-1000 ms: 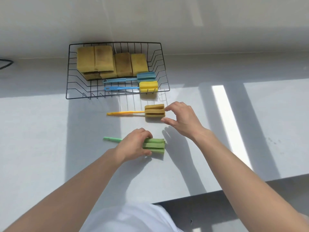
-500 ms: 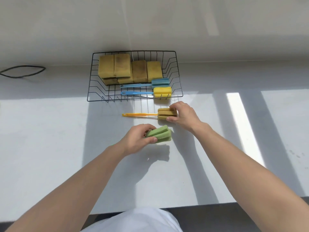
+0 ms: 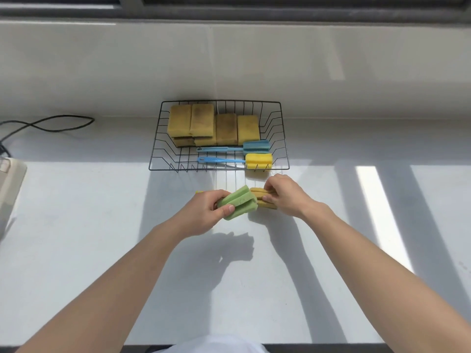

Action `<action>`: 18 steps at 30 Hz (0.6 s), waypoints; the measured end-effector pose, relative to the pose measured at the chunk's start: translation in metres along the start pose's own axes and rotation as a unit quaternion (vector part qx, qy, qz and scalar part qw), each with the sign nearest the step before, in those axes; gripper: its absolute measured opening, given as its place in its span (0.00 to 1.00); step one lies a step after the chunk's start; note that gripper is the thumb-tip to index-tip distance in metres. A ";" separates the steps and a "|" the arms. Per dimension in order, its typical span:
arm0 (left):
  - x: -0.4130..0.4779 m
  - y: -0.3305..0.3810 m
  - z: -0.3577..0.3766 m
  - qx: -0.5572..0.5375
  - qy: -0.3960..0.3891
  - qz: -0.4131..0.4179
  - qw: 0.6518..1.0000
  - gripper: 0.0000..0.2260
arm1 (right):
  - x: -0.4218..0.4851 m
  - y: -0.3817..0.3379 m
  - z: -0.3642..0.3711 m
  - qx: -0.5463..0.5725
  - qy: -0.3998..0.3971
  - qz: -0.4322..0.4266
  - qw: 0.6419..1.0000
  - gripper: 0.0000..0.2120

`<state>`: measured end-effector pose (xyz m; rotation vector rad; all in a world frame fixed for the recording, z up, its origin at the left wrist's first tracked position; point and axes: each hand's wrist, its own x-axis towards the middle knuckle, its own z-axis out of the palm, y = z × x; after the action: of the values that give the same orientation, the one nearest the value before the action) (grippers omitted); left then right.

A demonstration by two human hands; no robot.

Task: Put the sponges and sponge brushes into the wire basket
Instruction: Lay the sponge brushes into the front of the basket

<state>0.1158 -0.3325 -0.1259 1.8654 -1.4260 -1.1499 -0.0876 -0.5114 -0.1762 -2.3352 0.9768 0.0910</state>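
Note:
My left hand [image 3: 207, 211] grips a green sponge brush [image 3: 239, 205] by its foam head and holds it tilted above the counter; its handle is hidden under my hand. Right beside it, my right hand [image 3: 284, 194] pinches the head of an orange sponge brush [image 3: 262, 198], whose yellow handle tip [image 3: 198, 192] shows past my left hand. The black wire basket [image 3: 284, 138] stands just beyond, against the wall. It holds several yellow-brown sponges [image 3: 201, 121], a blue sponge brush [image 3: 254, 147] and a yellow-headed brush with a blue handle [image 3: 257, 160].
A white counter [image 3: 89, 225] runs left to right with a white wall behind and its front edge near my body. A black cable [image 3: 51, 123] loops at the far left. A pale object [image 3: 9, 184] sits at the left edge.
My left hand has lifted the green brush off the counter and carried it up towards the basket, next to the orange brush. My right hand has closed on the orange brush's head.

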 end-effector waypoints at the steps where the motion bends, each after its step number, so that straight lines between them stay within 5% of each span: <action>1: 0.002 0.002 -0.003 0.000 0.001 0.004 1.000 0.07 | 0.000 -0.002 -0.006 0.003 0.006 -0.014 1.000 0.06; 12: 0.041 0.042 -0.046 0.048 0.028 0.069 0.996 0.10 | 0.043 -0.021 -0.085 0.019 0.146 -0.069 0.987 0.08; 18: 0.084 0.045 -0.060 0.154 0.040 0.091 0.983 0.11 | 0.088 -0.014 -0.091 -0.007 0.120 -0.035 0.992 0.09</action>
<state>0.1521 -0.4311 -0.0857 1.9081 -1.7676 -0.7927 -0.0288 -0.6085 -0.1192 -2.4298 1.0079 -0.2177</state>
